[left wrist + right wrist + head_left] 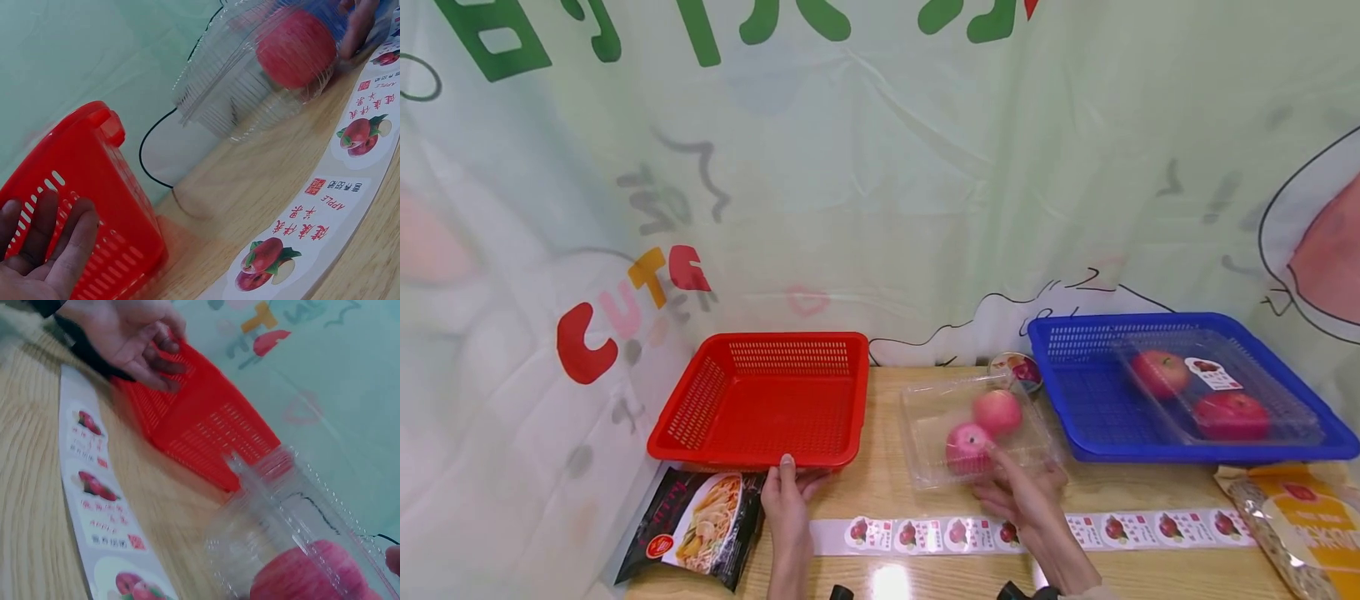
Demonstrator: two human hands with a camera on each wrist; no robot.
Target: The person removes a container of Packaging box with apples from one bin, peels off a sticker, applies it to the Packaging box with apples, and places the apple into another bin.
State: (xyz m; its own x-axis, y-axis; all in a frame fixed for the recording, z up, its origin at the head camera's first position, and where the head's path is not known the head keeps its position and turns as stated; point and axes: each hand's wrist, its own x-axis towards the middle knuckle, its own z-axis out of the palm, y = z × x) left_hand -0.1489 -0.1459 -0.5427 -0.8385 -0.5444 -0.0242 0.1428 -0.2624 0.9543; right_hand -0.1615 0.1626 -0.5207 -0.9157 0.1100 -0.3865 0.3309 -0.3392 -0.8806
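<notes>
My left hand (787, 504) holds the front rim of a red plastic basket (797, 408), its thumb over the edge and its fingers against the outer wall. The basket's floor is bare. My right hand (1026, 496) grips the near right side of a clear plastic box (925, 425) with two apples (997, 412) inside. Its fingers are blurred and partly hidden by the box. In the left wrist view the box (219, 94) is tilted above the table. A strip of apple labels (925, 536) lies in front of both hands.
To the right stands a blue basket (1078, 417) with another clear box (1195, 417) of apples, labelled. A round item with an apple picture (1011, 362) sits behind my box. A black noodle packet (707, 525) lies front left, a yellow packet (1300, 525) front right.
</notes>
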